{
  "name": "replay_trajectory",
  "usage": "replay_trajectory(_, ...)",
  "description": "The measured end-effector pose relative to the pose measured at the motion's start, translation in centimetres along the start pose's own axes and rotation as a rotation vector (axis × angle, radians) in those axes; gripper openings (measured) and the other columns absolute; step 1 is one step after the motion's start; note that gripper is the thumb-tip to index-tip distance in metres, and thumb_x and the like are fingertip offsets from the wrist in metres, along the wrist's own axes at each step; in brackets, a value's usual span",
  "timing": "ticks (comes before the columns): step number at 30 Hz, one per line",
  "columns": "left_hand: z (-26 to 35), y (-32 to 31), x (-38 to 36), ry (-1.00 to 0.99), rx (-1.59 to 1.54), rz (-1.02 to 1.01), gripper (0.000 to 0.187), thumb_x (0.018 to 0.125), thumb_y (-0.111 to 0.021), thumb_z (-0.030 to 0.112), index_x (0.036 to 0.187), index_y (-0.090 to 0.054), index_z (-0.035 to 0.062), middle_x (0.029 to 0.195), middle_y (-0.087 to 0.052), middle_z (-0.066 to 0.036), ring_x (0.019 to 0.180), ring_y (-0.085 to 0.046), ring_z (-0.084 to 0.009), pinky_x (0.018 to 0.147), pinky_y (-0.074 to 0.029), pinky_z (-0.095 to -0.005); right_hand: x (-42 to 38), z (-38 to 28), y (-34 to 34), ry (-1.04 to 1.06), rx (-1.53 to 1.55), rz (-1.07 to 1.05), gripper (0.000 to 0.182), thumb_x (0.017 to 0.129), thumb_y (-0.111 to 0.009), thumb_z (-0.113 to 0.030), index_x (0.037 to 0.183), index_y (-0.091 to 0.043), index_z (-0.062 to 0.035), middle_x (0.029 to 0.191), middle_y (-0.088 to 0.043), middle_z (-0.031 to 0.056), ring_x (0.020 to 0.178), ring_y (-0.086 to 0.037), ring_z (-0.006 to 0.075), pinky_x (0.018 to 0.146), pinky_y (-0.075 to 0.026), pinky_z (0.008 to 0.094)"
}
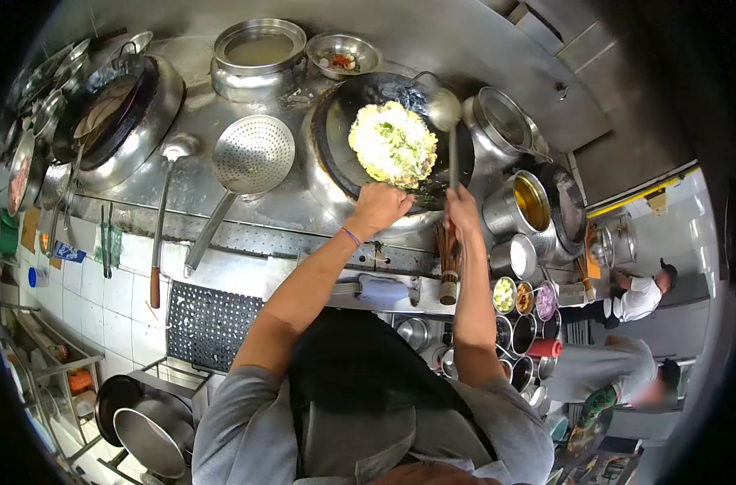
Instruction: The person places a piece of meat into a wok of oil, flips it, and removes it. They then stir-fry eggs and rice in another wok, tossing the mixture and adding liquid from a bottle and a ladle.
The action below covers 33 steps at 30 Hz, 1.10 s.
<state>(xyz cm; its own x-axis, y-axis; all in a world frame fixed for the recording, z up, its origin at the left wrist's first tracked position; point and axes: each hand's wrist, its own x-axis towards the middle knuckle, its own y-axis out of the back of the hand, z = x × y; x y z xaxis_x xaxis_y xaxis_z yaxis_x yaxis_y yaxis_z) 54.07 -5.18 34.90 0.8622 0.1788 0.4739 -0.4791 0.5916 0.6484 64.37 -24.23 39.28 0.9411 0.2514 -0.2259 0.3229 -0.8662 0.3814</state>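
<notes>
A dark wok (pixel 347 105) sits on the round metal burner ring, holding a mound of white rice with yellow egg and green bits (pixel 394 144). My left hand (pixel 381 207) is closed in a fist over the wok's near edge, just below the food; what its fingers grip is hidden. To its right, my right hand (pixel 462 212) is wrapped round the handle of a ladle (pixel 444 110). The ladle's bowl rests at the wok's far right, beside the food. A bamboo brush (pixel 448 287) lies under my right hand.
A perforated strainer (pixel 255 153) and a long-handled ladle (pixel 155 267) lie left of the wok. Beyond it are a lidded pot (pixel 259 50) and a bowl (pixel 343 55). An oil pot (pixel 515 206) and ingredient cups (pixel 504 296) stand right. Two people stand at far right.
</notes>
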Motion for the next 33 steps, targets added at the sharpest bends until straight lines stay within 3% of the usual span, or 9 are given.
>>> replay_trajectory(2, 0.2, 0.2, 0.1, 0.012, -0.019, -0.025, 0.041, 0.090, -0.061, 0.036, 0.060, -0.067, 0.0082, 0.063, -0.064, -0.017, 0.060, -0.065, -0.0377, 0.061, -0.053, -0.0489, 1.3, -2.0, -2.2, -0.071, 0.002, -0.096, 0.035, 0.102, -0.051, -0.019, 0.136, -0.052, -0.0087, 0.062, -0.045, -0.0012, 0.047, -0.043, 0.0082, 0.038, -0.036, 0.0280)
replay_trajectory(7, 0.2, 0.8, 0.4, 0.016, -0.023, -0.112, 0.036, 0.089, -0.061, 0.034, 0.065, -0.070, 0.0090, 0.065, -0.066, -0.018, 0.064, -0.067, -0.0378, 0.064, -0.055, -0.0488, -4.9, -2.1, -0.7, 0.456, -1.061, 0.042, 0.055, 0.094, -0.057, -0.016, 0.147, -0.044, -0.0247, 0.095, -0.070, 0.0184, 0.079, -0.070, 0.0343, 0.066, -0.054, 0.0470)
replay_trajectory(9, -0.1, 0.8, 0.4, 0.006, -0.027, -0.130, 0.035, 0.089, -0.061, 0.033, 0.066, -0.071, 0.0094, 0.066, -0.066, -0.018, 0.064, -0.067, -0.0380, 0.064, -0.055, -0.0489, -9.2, -4.7, 1.9, 0.320, -1.231, 0.035, 0.055, 0.094, -0.058, -0.018, 0.146, -0.044, -0.0305, 0.103, -0.068, 0.0221, 0.093, -0.067, 0.0427, 0.079, -0.053, 0.0529)
replay_trajectory(13, -0.9, 0.8, 0.7, -0.040, -0.004, -0.143, 0.034, 0.089, -0.060, 0.033, 0.067, -0.072, 0.0098, 0.066, -0.067, -0.018, 0.064, -0.067, -0.0384, 0.064, -0.055, -0.0492, -15.1, -4.5, 5.8, 0.432, -1.166, 0.106, 0.059, 0.092, -0.061, -0.015, 0.147, -0.043, -0.0283, 0.100, -0.068, 0.0225, 0.090, -0.066, 0.0443, 0.079, -0.053, 0.0519)
replay_trajectory(22, -0.7, 1.1, 0.1, -0.103, 0.007, -0.140, 0.040, 0.092, -0.055, 0.036, 0.068, -0.072, 0.0082, 0.064, -0.066, -0.016, 0.060, -0.066, -0.0371, 0.058, -0.054, -0.0488, -18.1, -1.8, 2.5, 0.039, -1.121, 0.002, 0.053, 0.096, -0.055, -0.013, 0.148, -0.042, -0.0164, 0.102, -0.062, 0.0338, 0.100, -0.059, 0.0508, 0.083, -0.047, 0.0550)
replay_trajectory(25, 2.0, 5.5, -1.0, -0.110, 0.094, -0.323, 0.036, 0.090, -0.057, 0.035, 0.069, -0.072, 0.0093, 0.069, -0.069, -0.015, 0.064, -0.068, -0.0349, 0.060, -0.056, -0.0473, -20.2, -3.3, 4.3, 0.274, -1.013, -0.057, 0.057, 0.093, -0.058, -0.009, 0.147, -0.045, -0.0245, 0.099, -0.067, 0.0272, 0.097, -0.064, 0.0461, 0.083, -0.050, 0.0536)
replay_trajectory(28, 5.3, 10.1, -2.2, -0.250, -0.030, -0.107, 0.030, 0.085, -0.062, 0.029, 0.065, -0.072, 0.0103, 0.064, -0.067, -0.014, 0.059, -0.067, -0.0329, 0.058, -0.055, -0.0474, -23.4, -7.0, 10.0, 0.478, -1.071, -0.163, 0.057, 0.092, -0.059, -0.006, 0.145, -0.048, -0.0247, 0.106, -0.068, 0.0234, 0.100, -0.065, 0.0430, 0.085, -0.052, 0.0472)
replay_trajectory(30, 6.0, 11.1, -0.2, -0.213, 0.032, -0.137, 0.030, 0.084, -0.062, 0.029, 0.063, -0.071, 0.0101, 0.062, -0.065, -0.015, 0.059, -0.067, -0.0324, 0.056, -0.054, -0.0474, -23.7, -9.9, 8.2, 0.096, -1.097, -0.097, 0.055, 0.091, -0.060, -0.007, 0.142, -0.052, -0.0239, 0.112, -0.067, 0.0240, 0.102, -0.065, 0.0422, 0.085, -0.051, 0.0477)
replay_trajectory(33, 3.6, 7.3, -0.3, -0.138, 0.052, -0.110, 0.031, 0.084, -0.061, 0.029, 0.062, -0.070, 0.0093, 0.060, -0.064, -0.016, 0.059, -0.067, -0.0332, 0.054, -0.053, -0.0463, -19.6, -7.4, 4.0, 0.137, -1.144, 0.004, 0.053, 0.094, -0.060, -0.012, 0.145, -0.049, -0.0224, 0.110, -0.067, 0.0233, 0.101, -0.064, 0.0435, 0.083, -0.051, 0.0477)
